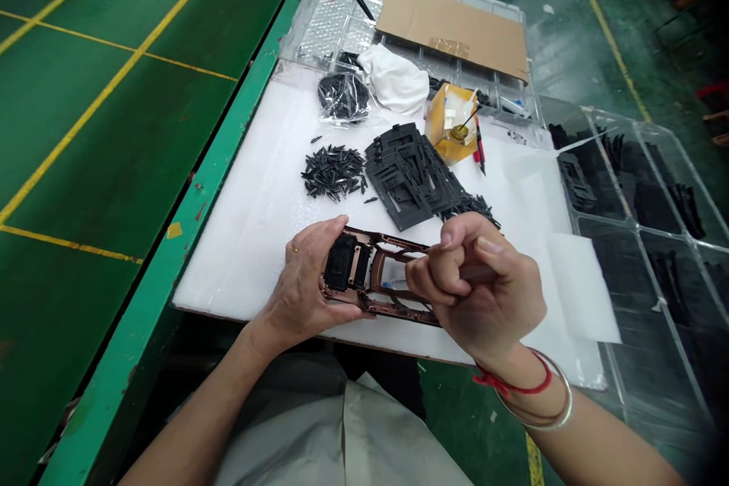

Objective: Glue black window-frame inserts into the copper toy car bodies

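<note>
Head view: the left hand (301,281) has a firm grip around a copper-coloured metal frame (364,266), held over a white foam sheet (244,243) on the desk. The right hand (475,281) curls tightly, its fingertips (441,273) at the frame; whether they pinch anything, I cannot tell. Loose black plastic clips (333,171) and stacked black frames (407,175) lie just beyond.

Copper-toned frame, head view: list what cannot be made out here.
Head view:
- Copper-toned frame, right part: hidden by the right hand.
- Whether the right fingers hold anything: hidden by those fingers.
- Frame's underside: hidden by the left hand.
- Small black parts: too small to identify.
- Clear tray: cut off by the right edge.
</note>
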Demonstrator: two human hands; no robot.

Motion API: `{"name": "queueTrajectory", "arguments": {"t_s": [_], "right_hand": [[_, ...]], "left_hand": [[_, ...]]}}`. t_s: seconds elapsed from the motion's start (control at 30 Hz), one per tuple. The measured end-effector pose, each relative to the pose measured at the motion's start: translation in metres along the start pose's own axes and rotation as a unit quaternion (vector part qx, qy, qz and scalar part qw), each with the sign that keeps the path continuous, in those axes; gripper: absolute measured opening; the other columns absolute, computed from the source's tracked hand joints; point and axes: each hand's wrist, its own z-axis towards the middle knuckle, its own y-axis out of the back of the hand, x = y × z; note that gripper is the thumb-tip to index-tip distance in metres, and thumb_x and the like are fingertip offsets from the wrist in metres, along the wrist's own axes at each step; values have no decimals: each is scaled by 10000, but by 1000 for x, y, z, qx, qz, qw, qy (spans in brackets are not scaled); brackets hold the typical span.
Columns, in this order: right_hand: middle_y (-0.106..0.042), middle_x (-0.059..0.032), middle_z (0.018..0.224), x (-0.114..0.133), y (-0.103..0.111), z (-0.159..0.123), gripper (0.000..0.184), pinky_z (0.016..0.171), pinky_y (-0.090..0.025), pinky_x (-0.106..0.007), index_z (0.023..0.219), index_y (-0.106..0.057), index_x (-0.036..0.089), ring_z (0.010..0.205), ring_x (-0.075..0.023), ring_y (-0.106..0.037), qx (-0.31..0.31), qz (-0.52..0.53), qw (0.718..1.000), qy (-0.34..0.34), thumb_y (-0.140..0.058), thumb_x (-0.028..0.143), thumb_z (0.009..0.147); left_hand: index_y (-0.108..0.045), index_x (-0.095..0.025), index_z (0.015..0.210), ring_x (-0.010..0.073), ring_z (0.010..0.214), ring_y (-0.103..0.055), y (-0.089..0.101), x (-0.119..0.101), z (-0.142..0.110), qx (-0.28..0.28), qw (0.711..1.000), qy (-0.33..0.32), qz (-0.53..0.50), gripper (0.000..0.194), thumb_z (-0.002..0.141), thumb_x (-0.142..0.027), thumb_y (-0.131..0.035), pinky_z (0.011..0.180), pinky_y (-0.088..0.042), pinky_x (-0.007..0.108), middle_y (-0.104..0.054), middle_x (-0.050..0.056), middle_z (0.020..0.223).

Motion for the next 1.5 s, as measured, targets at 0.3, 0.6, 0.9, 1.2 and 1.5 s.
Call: {"name": "queueTrajectory", "arguments": {"t_s": [0.3, 0.6, 0.9, 1.2, 1.5], "right_hand": [[-155, 78, 485, 43, 23, -14, 343, 387, -238, -231, 868, -585, 228, 367, -80, -84, -73, -30, 995, 54, -275, 328, 972], [-176, 79, 481, 54, 49, -40, 269, 418, -224, -235, 899, -603, 221, 376, -77, -104, -81, -46, 993, 66, -400, 398, 905], [-207, 81, 495, 33, 61, -42, 248, 440, -253, -215, 924, -587, 207, 383, -73, -138, -79, -53, 993, 73, -360, 303, 911], [-200, 80, 501, 25, 66, -40, 306, 433, -227, -208, 941, -577, 195, 382, -77, -133, -68, -32, 994, 74, -273, 234, 923], [-203, 79, 508, 22, 67, -38, 291, 427, -228, -193, 933, -577, 196, 383, -72, -141, -68, -29, 994, 78, -289, 236, 932]], "left_hand": [[-193, -181, 1483, 301, 1299, -420, 0, -2, -1, -11, 1000, -25, 3, 990, 706, -383, -772, 1086, -385, 471, -443, 172, 1405], [-224, -183, 1481, 319, 1288, -432, 5, -15, 5, -21, 998, -54, 27, 989, 686, -338, -791, 1076, -383, 492, -454, 170, 1398], [-215, -200, 1488, 333, 1275, -453, 6, -19, 8, -16, 997, -54, 45, 1027, 664, -326, -814, 1058, -414, 512, -461, 169, 1392], [-214, -200, 1489, 344, 1285, -446, 6, -18, 9, -9, 998, -38, 46, 1050, 641, -303, -825, 1073, -399, 524, -457, 177, 1392], [-202, -231, 1495, 362, 1293, -435, 6, -18, 6, -2, 999, -26, 24, 1000, 689, -284, -792, 1072, -382, 595, -425, 160, 1423]]}}
